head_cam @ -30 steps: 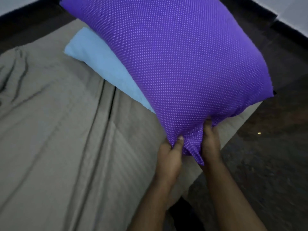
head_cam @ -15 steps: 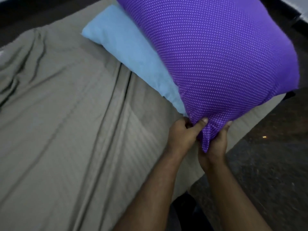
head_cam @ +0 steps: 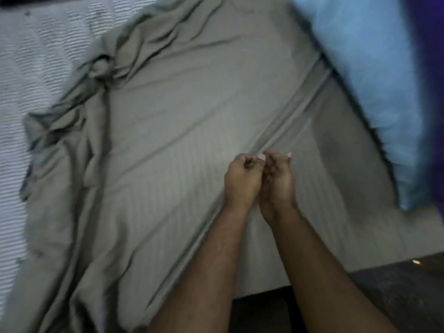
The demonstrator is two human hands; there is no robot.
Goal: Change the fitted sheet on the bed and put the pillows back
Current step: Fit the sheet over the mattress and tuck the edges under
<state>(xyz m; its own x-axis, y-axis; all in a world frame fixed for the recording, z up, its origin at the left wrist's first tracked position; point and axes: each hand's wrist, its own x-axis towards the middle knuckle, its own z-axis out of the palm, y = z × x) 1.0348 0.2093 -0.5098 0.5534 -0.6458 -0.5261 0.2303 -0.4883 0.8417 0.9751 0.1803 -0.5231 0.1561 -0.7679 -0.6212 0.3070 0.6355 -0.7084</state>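
Note:
The taupe striped fitted sheet [head_cam: 192,131] covers most of the bed and lies bunched in folds at the left. A light blue pillow [head_cam: 374,75] rests at the bed's right end, and the purple dotted pillow [head_cam: 430,68] shows as a blurred strip at the right edge, beyond the blue one. My left hand [head_cam: 242,179] and right hand [head_cam: 278,181] are side by side above a long ridge in the sheet. Both have curled fingers and hold nothing that I can see.
White ribbed bedding [head_cam: 31,68] is exposed at the left where the sheet does not reach. Dark floor [head_cam: 396,296] runs along the bed's near edge at lower right.
Both hands have let go of the purple pillow's corner and drawn back over the sheet. The view has swung left and down, so the purple pillow now sits at the right edge.

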